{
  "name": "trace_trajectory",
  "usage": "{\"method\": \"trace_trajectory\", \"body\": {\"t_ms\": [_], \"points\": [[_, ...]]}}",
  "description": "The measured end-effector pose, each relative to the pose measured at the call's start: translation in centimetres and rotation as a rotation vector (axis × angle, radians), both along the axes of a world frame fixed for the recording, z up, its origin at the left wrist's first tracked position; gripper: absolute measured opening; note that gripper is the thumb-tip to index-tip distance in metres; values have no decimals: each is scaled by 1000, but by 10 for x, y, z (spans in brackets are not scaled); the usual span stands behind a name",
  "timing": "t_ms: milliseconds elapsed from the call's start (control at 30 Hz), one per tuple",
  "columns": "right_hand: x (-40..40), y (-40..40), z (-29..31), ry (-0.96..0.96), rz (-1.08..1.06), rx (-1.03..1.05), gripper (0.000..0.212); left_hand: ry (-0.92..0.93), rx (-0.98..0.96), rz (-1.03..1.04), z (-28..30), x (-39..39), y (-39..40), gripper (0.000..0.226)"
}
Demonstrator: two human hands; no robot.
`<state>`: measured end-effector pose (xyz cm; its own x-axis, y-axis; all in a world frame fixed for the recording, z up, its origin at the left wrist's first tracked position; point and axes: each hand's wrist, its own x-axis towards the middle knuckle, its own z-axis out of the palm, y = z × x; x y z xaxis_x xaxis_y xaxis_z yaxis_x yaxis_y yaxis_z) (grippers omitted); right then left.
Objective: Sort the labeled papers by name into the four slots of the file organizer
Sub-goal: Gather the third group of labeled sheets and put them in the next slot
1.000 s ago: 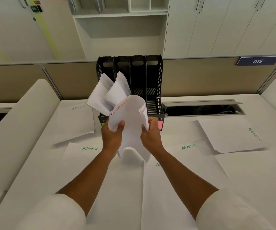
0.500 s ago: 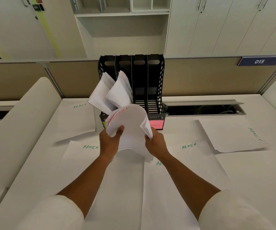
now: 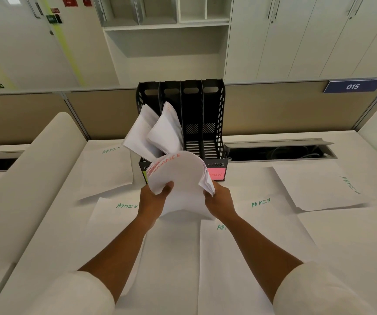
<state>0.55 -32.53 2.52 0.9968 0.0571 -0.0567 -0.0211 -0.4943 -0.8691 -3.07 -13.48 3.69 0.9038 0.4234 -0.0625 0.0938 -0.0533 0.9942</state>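
Both hands are wrapped round one bowed stack (image 3: pixel 179 178) of sheets just in front of the organizer (image 3: pixel 203 123). The left hand (image 3: pixel 154 200) has its thumb curled over the near face; the right hand (image 3: pixel 220 197) pinches the opposite edge, where the sheets fan apart. The top sheet reads FINANCE in red.

The organizer's two left slots already hold papers, and those lean out forward over its front lip, right above the stack. Its two right slots look empty from here. A pink tag (image 3: pixel 215 173) marked ADMIN sits on the front of the rightmost slot; the other tags are hidden behind the stack.

The worry is that bend. A stack bowed this hard may catch a divider going in, or nudge the leaning papers out of their slots. The fanned edge under the right hand could let loose sheets slip down among the ADMIN sheets (image 3: pixel 261 202) spread on the desk around the organizer. With the tags covered, choosing the wrong slot is easy too.
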Motion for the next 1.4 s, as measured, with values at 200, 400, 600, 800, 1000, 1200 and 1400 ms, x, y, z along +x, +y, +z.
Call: {"method": "trace_trajectory", "body": {"t_ms": [200,400,600,800,1000,1200,1400], "points": [[7,1,2,-36,0,12,11,-47,-14,9,8,2,0,40],[10,2,3,-63,-10,48,8,-72,-52,48,20,3,-2,33],[16,2,0,-62,-7,24,9,-146,-197,108,43,15,-7,54],[18,2,-4,-46,-39,24,18,-175,-270,161,55,23,-10,29],[17,1,-3,-31,-50,47,17,-109,-145,131,40,22,-8,48],[19,6,1,-78,-82,48,3,-103,-46,109,27,20,-9,32],[19,6,-4,11,-67,49,29,45,26,80,9,25,-5,38]]}}
